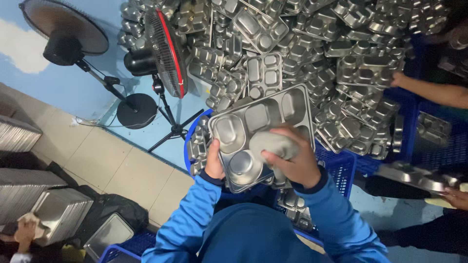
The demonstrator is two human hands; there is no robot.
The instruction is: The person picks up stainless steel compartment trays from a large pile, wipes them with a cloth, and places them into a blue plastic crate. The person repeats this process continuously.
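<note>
- Left hand (213,163) grips the tray's (273,114) edge, holding it tilted over the blue crate (341,168).
- Right hand (292,163) presses a grey cloth (273,144) onto the tray.
- Trays heaped behind (302,44); two fans (165,53) left.

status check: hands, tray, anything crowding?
Left hand grips steel tray edge. Right hand presses grey cloth into it. Tray pile behind, blue crate below.

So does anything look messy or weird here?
Yes. Behind the compartment tray that the left hand holds and the right hand wipes with a grey cloth, a huge heap of steel trays lies jumbled and tilted every way, not stacked.
</note>
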